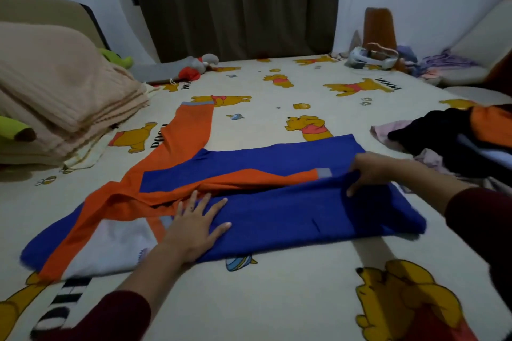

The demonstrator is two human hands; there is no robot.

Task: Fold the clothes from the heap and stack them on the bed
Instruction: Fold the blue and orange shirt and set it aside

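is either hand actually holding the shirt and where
The right hand grips the blue-and-orange long-sleeved shirt at the folded edge of its blue body. The left hand only presses flat on the blue fabric, fingers straight.

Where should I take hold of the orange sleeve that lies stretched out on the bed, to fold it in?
Take the orange sleeve at its grey cuff, the far free end. It lies flat and straight, pointing away from the shirt, so pinching the cuff from the far side would probably let the whole sleeve swing back over the body.
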